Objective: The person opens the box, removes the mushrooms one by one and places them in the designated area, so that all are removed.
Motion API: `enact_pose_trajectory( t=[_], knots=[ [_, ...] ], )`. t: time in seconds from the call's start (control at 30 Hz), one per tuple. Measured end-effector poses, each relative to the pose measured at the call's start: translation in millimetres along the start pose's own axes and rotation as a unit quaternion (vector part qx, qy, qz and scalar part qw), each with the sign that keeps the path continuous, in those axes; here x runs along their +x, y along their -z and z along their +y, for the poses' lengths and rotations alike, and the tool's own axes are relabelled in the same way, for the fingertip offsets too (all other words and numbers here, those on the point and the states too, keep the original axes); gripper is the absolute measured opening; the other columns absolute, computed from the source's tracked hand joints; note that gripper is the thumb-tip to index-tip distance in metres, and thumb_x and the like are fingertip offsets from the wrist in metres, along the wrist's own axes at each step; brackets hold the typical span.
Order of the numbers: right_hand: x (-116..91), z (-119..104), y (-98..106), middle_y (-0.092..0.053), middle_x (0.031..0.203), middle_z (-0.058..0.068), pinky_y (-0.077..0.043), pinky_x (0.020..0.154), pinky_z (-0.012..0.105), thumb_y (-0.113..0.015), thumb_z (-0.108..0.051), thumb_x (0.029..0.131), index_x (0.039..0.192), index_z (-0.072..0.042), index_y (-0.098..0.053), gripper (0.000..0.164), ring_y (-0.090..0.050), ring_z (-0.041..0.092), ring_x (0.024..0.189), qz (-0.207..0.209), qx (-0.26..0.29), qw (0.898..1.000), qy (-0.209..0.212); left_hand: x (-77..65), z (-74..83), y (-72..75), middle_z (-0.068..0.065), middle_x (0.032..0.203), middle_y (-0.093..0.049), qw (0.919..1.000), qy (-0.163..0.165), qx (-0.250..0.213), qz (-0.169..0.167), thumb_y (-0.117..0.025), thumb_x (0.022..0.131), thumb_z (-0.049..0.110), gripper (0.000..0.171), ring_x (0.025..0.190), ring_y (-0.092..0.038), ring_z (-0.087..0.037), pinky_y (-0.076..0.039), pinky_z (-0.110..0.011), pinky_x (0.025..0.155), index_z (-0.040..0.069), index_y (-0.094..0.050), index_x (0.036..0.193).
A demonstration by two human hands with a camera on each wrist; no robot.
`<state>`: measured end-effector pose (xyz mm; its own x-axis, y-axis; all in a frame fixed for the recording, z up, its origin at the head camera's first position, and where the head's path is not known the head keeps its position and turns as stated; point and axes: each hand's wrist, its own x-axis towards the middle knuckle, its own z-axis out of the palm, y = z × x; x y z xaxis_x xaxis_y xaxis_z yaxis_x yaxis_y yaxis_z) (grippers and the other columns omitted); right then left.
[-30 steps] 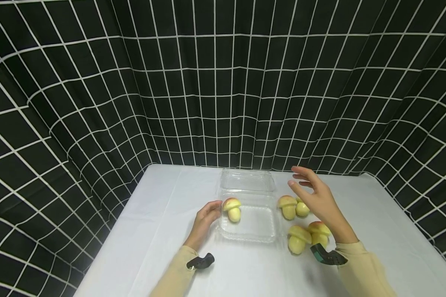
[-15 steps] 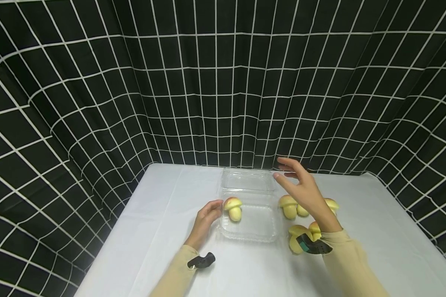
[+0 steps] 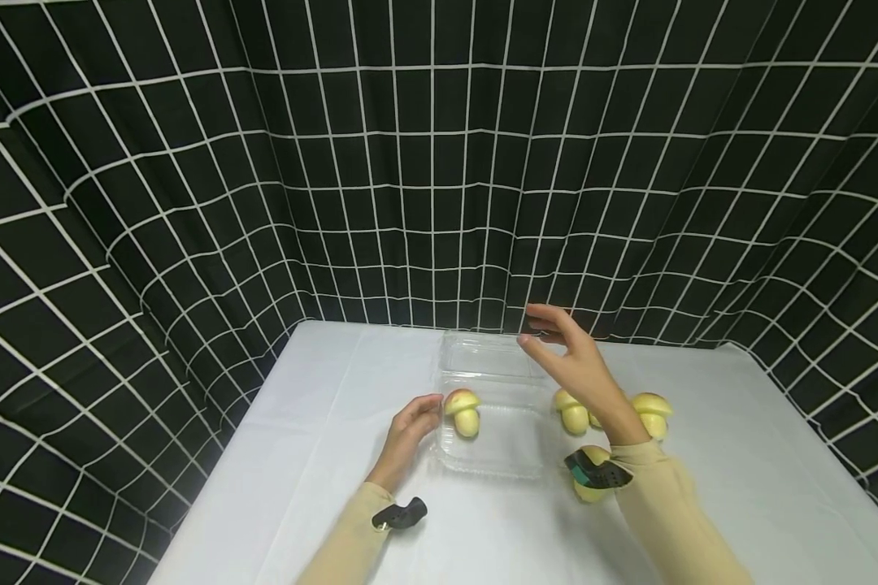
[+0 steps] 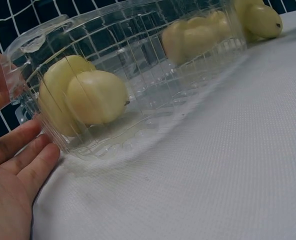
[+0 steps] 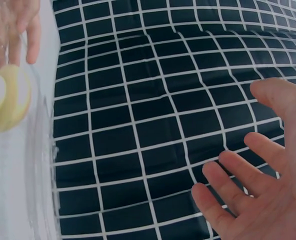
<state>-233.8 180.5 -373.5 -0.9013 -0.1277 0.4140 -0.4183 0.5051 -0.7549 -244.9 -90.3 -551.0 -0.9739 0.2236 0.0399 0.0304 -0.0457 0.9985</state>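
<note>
A clear plastic clamshell container (image 3: 493, 443) lies unfolded on the white table, its lid (image 3: 486, 356) toward the back. One yellow mushroom-shaped piece with a reddish cap (image 3: 464, 413) sits in the tray's left part. My left hand (image 3: 408, 435) rests at the container's left side; in the left wrist view its fingers (image 4: 33, 155) lie against the clear wall. Above the lid's right end hovers my right hand (image 3: 574, 357), thumb apart from the fingers, holding nothing. More such mushroom-shaped pieces (image 3: 652, 414) stand right of the container, partly hidden by my right forearm.
Black cloth with a white grid (image 3: 475, 162) hangs behind and on both sides of the table. The white tablecloth (image 3: 315, 406) stretches left of the container. Each wrist carries a dark camera mount, one on the left (image 3: 399, 513).
My right hand has moved left, from above the loose pieces to over the lid's right end. The left hand stays at the container's side.
</note>
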Motion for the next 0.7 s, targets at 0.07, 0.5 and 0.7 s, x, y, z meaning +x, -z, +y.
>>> enact_pose_trajectory(
  t=[0.07,0.5,0.7],
  knots=[
    [3,0,-3,-0.056,0.146,0.009,-0.048,0.108,0.047,-0.067,-0.026,0.098,0.144,-0.011,-0.051,0.05,-0.056,0.027,0.13,-0.005,0.006,1.0,-0.005,0.8,-0.3,0.1,-0.013,0.146,-0.057,1.0,-0.001,-0.001,0.001,-0.057,0.095,0.018,0.043,0.141,-0.05,-0.031,-0.038,-0.051,0.12,0.008,-0.059,0.138],
    [18,7,-27,-0.058,0.142,0.01,-0.049,0.106,0.056,-0.068,-0.023,0.097,0.141,-0.01,-0.054,0.048,-0.057,0.03,0.128,-0.033,0.042,0.998,-0.016,1.8,0.9,-0.9,-0.013,0.145,-0.058,1.0,0.0,0.002,0.003,-0.057,0.094,0.016,0.044,0.14,-0.051,-0.031,-0.04,-0.05,0.12,0.008,-0.059,0.137],
    [21,9,-42,-0.057,0.144,0.013,-0.05,0.107,0.058,-0.069,-0.023,0.097,0.141,-0.007,-0.053,0.05,-0.055,0.035,0.13,-0.055,0.046,0.997,-0.018,2.9,-1.5,0.7,-0.012,0.145,-0.058,1.0,0.005,-0.004,0.003,-0.057,0.094,0.015,0.044,0.141,-0.05,-0.03,-0.038,-0.051,0.121,0.009,-0.06,0.137]
  ],
)
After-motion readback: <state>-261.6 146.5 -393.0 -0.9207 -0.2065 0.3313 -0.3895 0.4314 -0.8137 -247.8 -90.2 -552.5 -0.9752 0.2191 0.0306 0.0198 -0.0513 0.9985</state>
